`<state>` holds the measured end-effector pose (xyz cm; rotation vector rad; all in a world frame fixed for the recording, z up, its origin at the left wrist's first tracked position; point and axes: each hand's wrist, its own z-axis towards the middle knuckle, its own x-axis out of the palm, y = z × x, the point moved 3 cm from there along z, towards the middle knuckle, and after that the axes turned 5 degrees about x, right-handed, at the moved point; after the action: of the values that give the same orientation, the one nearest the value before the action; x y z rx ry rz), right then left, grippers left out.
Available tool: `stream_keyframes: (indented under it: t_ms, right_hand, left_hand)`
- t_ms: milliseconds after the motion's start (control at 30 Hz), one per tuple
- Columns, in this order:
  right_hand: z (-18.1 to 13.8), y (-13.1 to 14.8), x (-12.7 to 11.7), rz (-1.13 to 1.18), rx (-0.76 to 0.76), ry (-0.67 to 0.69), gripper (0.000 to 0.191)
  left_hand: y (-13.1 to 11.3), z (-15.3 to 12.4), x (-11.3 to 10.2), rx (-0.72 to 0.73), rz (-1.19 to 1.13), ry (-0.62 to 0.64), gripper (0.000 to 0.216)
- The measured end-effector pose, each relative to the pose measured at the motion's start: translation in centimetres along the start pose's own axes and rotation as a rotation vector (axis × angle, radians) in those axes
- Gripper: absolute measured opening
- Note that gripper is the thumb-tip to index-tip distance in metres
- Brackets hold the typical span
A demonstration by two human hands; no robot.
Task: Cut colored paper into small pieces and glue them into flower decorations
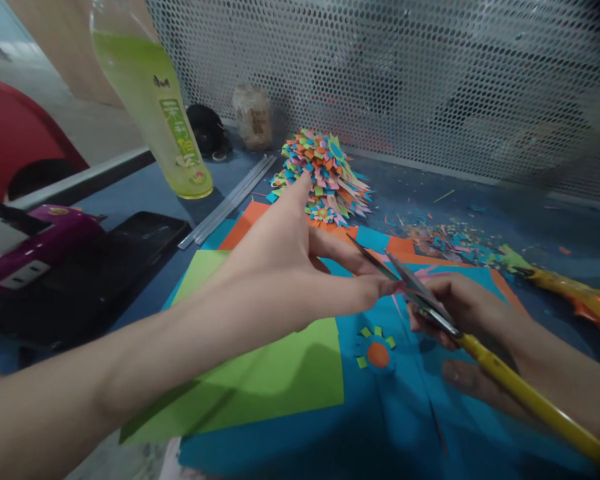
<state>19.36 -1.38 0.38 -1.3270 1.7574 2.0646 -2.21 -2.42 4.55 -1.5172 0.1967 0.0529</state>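
Observation:
My left hand (300, 267) reaches over the sheets, its index finger stretched forward and its thumb pinched against another finger. A small bit of pink paper (398, 288) shows at that pinch, beside the blades. My right hand (480, 327) holds scissors (433, 310) with a long yellow handle, their blades spread apart toward my left fingertips. Pink paper strips (433, 272) show by my right fingers. Below the blades, a blue paper disc with an orange centre (379, 355) and several green tabs lies on blue paper (280, 447). Green paper (290, 373) lies under my left forearm.
A cone-like pile of colourful paper pieces (320, 173) stands behind my hands. Paper scraps (450, 240) and a yellow glue gun (570, 287) are at right. At left are a drink bottle (155, 113), clear sticks (230, 200), a phone (145, 247) and a purple power socket (45, 247).

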Motion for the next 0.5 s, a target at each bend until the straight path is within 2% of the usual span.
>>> stream_keyframes:
  t_ms: [133,300,500]
  right_hand:
    - [-0.1,-0.3,0.3,0.003,0.057,0.095,0.035]
    - [0.1,0.5,0.1,-0.042,0.034,0.060,0.021]
    - [0.1,0.6,0.1,-0.059,0.010,0.044,0.025]
  left_hand:
    - [0.0,0.1,-0.2,-0.058,0.062,-0.025,0.097]
    - [0.2,-0.2,-0.1,-0.028,0.045,-0.030,0.097]
    - [0.1,0.0,0.2,-0.096,-0.101,-0.047,0.099]
